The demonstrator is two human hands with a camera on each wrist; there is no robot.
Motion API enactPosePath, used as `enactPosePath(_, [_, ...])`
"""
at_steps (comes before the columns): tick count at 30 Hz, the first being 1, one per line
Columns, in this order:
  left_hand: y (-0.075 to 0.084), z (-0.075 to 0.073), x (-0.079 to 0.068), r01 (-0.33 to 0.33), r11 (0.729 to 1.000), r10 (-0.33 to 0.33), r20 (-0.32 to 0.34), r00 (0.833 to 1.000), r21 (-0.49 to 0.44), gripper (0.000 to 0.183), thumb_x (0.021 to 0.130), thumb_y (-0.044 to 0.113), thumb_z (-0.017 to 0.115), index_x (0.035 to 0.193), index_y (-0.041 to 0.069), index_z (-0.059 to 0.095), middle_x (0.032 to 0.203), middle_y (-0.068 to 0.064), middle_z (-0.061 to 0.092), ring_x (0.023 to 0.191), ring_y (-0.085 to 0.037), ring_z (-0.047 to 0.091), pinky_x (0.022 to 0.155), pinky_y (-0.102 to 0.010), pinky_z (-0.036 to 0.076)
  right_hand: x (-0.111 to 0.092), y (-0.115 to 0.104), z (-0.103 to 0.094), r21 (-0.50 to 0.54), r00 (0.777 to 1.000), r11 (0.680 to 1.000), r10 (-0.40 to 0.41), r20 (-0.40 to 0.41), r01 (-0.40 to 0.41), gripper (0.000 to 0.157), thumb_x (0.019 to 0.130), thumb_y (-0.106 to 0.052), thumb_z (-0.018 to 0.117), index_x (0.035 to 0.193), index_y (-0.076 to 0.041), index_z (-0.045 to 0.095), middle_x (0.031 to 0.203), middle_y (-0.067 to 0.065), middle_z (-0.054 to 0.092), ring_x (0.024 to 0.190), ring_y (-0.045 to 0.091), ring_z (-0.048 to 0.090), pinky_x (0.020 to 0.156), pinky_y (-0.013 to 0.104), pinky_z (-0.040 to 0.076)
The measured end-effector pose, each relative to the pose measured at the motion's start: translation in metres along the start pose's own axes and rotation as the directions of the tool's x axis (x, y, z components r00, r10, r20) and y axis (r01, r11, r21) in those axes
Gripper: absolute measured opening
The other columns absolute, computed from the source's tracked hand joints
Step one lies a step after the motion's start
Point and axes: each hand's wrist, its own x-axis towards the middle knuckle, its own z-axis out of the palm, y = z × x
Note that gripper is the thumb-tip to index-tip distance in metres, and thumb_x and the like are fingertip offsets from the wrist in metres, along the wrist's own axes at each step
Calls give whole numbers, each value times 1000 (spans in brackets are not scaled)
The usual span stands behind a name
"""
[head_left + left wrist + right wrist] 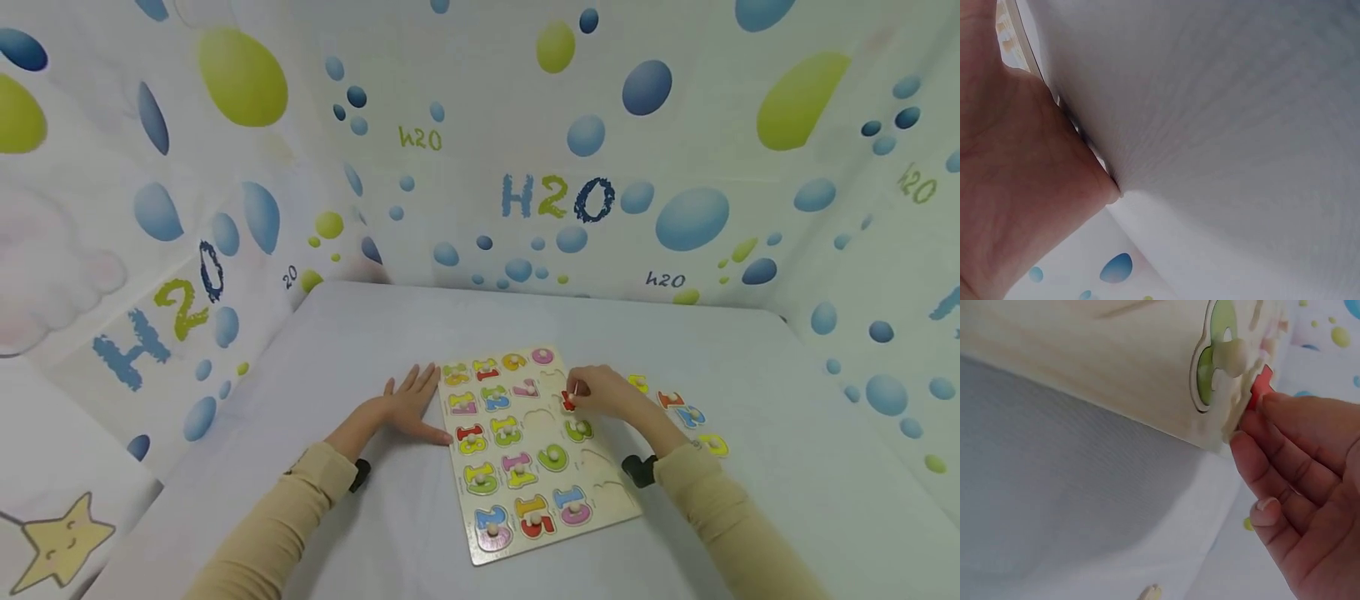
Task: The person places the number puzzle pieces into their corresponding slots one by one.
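A wooden number puzzle board (543,479) lies on the table, many of its recesses filled with coloured, knobbed number pieces. My right hand (603,390) pinches a red number 4 piece (567,401) at the board's right side, just above the green 3 (579,430). In the right wrist view the thumb and fingers hold that red piece (1261,387) right at the board's surface, beside the green 3 (1222,331). My left hand (411,408) rests with spread fingers along the board's left edge, thumb touching it. The left wrist view shows mostly the palm (1022,169).
Right of the board lie several loose pieces: a yellow one (637,382), an orange-red 1 (671,401), a blue 2 (691,416) and another yellow one (713,445) partly behind the right forearm. A white cloth covers the table (390,333), with patterned curtain walls (480,150) around it.
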Motion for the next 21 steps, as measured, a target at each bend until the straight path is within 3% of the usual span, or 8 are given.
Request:
enactPosePath(11, [10, -16, -9, 17, 1000, -17, 11, 1000, 5, 121, 71, 65, 67, 149, 0, 1, 154, -17, -5, 138, -36, -11, 102, -62, -4, -49, -18, -4, 68, 983, 997, -55, 178, 44, 11, 85, -4, 65, 80, -12, 58, 65, -9, 51, 60, 8, 47, 55, 25, 41])
enactPosePath(15, [7, -10, -5, 30, 999, -30, 20, 999, 19, 123, 69, 69, 65, 149, 3, -1, 154, -15, -7, 138, -34, -12, 102, -61, -4, -60, -19, 3, 95, 979, 994, -79, 190, 61, 14, 83, -3, 66, 78, -13, 56, 64, -10, 50, 58, 5, 46, 54, 24, 41])
enactPosePath(21, [1, 3, 1, 19, 1000, -19, -22, 1000, 3, 125, 66, 71, 66, 150, 5, 1, 155, -15, -5, 138, -34, -12, 101, -63, -3, -63, -20, 9, 73, 982, 996, -69, 178, 57, 14, 83, -3, 66, 78, -13, 57, 63, -11, 50, 57, 5, 45, 53, 24, 40])
